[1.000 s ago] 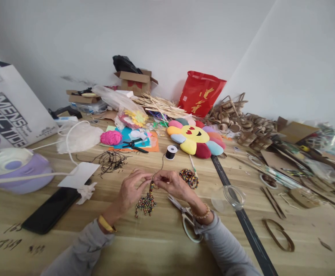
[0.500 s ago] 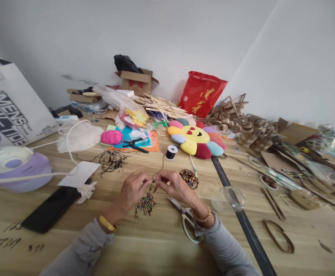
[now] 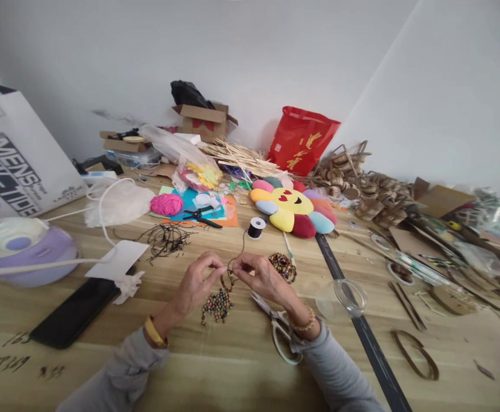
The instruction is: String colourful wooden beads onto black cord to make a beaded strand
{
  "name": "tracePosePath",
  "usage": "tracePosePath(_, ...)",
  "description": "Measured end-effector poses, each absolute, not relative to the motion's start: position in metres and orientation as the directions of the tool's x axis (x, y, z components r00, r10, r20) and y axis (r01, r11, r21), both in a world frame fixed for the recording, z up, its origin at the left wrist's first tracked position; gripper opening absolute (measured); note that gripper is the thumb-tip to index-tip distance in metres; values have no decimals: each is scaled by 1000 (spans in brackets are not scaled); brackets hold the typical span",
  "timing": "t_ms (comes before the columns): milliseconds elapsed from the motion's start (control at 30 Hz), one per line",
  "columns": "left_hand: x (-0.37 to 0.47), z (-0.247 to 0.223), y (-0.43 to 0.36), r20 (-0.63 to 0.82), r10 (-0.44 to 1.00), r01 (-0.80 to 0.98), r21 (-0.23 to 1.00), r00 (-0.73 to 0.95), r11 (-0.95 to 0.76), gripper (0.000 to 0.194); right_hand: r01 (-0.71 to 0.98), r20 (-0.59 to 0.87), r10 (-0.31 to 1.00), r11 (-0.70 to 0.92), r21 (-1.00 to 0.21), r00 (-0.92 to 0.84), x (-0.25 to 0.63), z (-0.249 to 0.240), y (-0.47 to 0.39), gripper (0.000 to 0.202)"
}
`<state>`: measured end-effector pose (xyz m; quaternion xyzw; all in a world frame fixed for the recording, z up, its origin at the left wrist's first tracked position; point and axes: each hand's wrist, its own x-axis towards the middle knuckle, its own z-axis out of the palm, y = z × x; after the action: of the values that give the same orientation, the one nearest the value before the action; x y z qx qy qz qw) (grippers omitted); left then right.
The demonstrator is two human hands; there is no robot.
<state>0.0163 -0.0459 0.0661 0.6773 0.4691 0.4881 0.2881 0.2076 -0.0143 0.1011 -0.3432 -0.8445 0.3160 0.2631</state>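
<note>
Fingertips of my left hand [image 3: 199, 280] are pinched at the dark cord above a bunch of small multicoloured beads [image 3: 217, 306]. Close beside it, my right hand [image 3: 260, 277] pinches the same cord, which runs up to a spool of black cord [image 3: 256, 228] standing on the table. Some beads hang on the cord just under the fingers; the rest of the bunch lies on the wood. Scissors [image 3: 278, 329] rest under my right wrist. A coil of strung beads [image 3: 283, 267] sits just beyond my right hand.
A black phone [image 3: 75, 315] and a purple-white appliance [image 3: 39, 257] are at left. Loose black cords [image 3: 164, 240], pliers [image 3: 201, 217] and a flower cushion [image 3: 292, 203] lie behind the hands. To the right are a clear round container [image 3: 349, 297] and a dark strip [image 3: 378, 355].
The fingertips of my left hand have shifted slightly and the beads beneath them have spread a little apart. My right hand has barely moved.
</note>
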Motion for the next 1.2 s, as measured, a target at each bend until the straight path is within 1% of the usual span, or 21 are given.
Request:
tracePosePath(67,17,65,-45,423,904,347,840,60,-416,21,403,220,752,548,-733,-622,207,102,-16,7)
tracePosePath(133,17,65,-45,421,906,336,847,50,-412,20,389,202,756,523,-758,-623,207,103,-17,8)
tracePosePath(233,19,64,-46,372,925,291,879,75,-377,20,378,173,752,499,-780,-636,206,104,-19,10)
tracePosePath(367,22,63,-49,304,947,243,916,100,-320,20,385,167,746,506,-772,-645,202,102,-21,5)
tracePosePath(467,26,63,-52,337,938,256,903,76,-345,19,383,175,757,499,-777,-629,200,101,-22,4)
tracePosePath(533,28,64,-54,381,923,267,885,55,-381,18,379,176,757,497,-780,-629,199,101,-22,6)
tracePosePath(600,31,64,-56,395,919,253,887,24,-387,18,375,183,749,509,-775,-637,200,101,-22,8)
tracePosePath(633,32,63,-57,377,926,229,901,10,-369,17,373,189,745,516,-771,-640,200,101,-22,10)
tracePosePath(700,33,61,-56,295,955,136,946,8,-294,13,369,200,744,522,-769,-637,202,102,-22,11)
tracePosePath(733,33,59,-55,241,970,70,968,33,-243,15,364,204,746,521,-772,-634,203,103,-22,11)
tracePosePath(800,32,55,-51,145,981,-66,988,131,-137,24,351,199,748,507,-787,-633,206,104,-20,10)
tracePosePath(900,31,50,-45,79,960,-180,983,269,-30,33,355,156,751,470,-808,-642,209,105,-17,8)
tracePosePath(1033,30,52,-39,94,940,-176,984,328,-37,32,356,106,750,426,-832,-653,213,105,-13,9)
tracePosePath(1200,32,60,-35,88,941,-169,985,327,-34,33,284,131,742,405,-869,-658,215,107,-12,13)
